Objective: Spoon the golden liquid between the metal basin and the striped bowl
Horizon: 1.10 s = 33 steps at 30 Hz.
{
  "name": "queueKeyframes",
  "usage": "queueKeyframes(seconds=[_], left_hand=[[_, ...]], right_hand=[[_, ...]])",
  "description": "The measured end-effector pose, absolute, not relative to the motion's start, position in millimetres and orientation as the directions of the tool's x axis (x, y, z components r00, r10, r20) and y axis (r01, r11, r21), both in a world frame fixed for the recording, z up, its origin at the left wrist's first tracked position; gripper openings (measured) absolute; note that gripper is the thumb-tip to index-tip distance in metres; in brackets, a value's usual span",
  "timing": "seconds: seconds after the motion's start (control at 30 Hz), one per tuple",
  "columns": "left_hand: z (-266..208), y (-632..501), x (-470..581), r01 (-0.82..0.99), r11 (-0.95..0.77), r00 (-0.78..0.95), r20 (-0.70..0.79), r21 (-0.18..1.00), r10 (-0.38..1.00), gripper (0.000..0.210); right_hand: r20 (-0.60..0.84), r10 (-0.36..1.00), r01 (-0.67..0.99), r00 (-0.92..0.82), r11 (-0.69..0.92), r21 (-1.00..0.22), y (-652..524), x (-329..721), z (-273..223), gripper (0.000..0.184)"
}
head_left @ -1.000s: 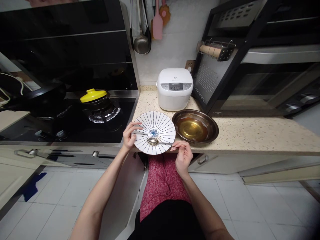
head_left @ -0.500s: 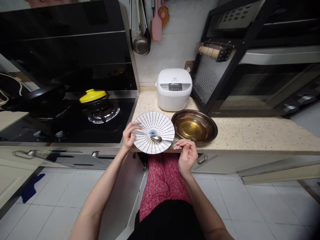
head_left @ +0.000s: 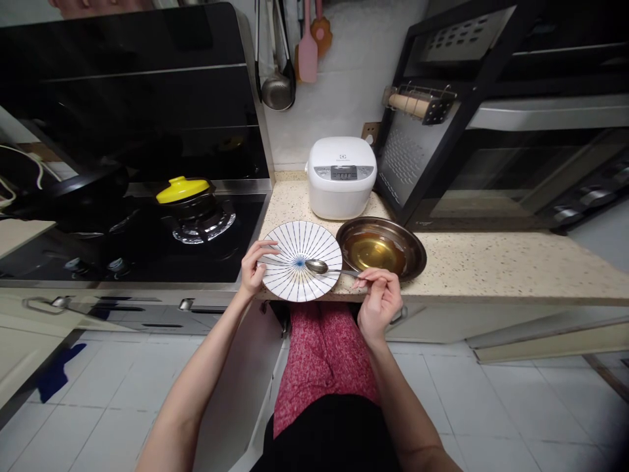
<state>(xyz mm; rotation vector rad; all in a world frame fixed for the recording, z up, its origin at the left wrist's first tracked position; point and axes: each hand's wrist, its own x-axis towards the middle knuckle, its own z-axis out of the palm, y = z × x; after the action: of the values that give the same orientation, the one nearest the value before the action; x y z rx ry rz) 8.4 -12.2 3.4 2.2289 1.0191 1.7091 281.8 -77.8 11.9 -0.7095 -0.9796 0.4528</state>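
A white plate point(head_left: 295, 239) with dark radiating lines and a blue centre sits at the counter's front edge. My left hand point(head_left: 255, 265) grips its left rim, thumb and fingers closed on it. In my right hand point(head_left: 379, 298) is the handle of a metal spoon point(head_left: 317, 266), pinched between thumb and fingers. The spoon's bowl is over the plate, right of its centre; I cannot tell whether it touches. Just right of the plate stands a metal basin point(head_left: 417, 252) holding yellowish liquid.
Behind the plate and basin is a white rice cooker point(head_left: 343, 187). On the left, a pot with a yellow lid point(head_left: 181, 189) stands on the gas stove, beside a dark wok point(head_left: 88, 196). An oven point(head_left: 521, 177) fills the back right. Ladles point(head_left: 276, 90) and a pink spatula point(head_left: 307, 56) hang on the wall.
My right hand has moved right, drawing the spoon across the plate from near its centre toward the basin side. My left hand keeps its place on the rim.
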Motion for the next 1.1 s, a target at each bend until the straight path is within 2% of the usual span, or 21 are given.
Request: queueKeyframes(seconds=[0.27, 0.67, 0.93, 1.0, 1.1], left_hand=[[3.4, -11.3, 8.1, 0.438, -0.749, 0.116, 0.795, 0.497, 0.595, 0.042], [3.2, -10.6, 7.3, 0.433, -0.764, 0.127, 0.806, 0.479, 0.578, 0.046], [3.2, -10.5, 7.0, 0.445, -0.751, 0.121, 0.798, 0.488, 0.59, 0.047], [3.2, -10.6, 6.9, 0.43, -0.76, 0.124, 0.802, 0.487, 0.584, 0.045], [3.5, -10.8, 7.1, 0.43, -0.76, 0.126, 0.802, 0.487, 0.584, 0.043]], right_hand=[[0.565, 0.585, -0.034, 0.581, 0.712, -0.702, -67.4, 295.5, 26.8, 0.025], [0.573, 0.454, 0.16, 0.683, 0.672, -0.723, -47.0, 325.8, 24.6, 0.029], [0.662, 0.436, 0.336, 0.609, 0.614, -0.714, -45.8, 325.9, 13.3, 0.031], [0.709, 0.429, 0.389, 0.559, 0.62, -0.682, -46.2, 325.6, 10.6, 0.029], [0.815, 0.384, 0.486, 0.435, 0.661, -0.571, -46.5, 326.0, 8.3, 0.025]])
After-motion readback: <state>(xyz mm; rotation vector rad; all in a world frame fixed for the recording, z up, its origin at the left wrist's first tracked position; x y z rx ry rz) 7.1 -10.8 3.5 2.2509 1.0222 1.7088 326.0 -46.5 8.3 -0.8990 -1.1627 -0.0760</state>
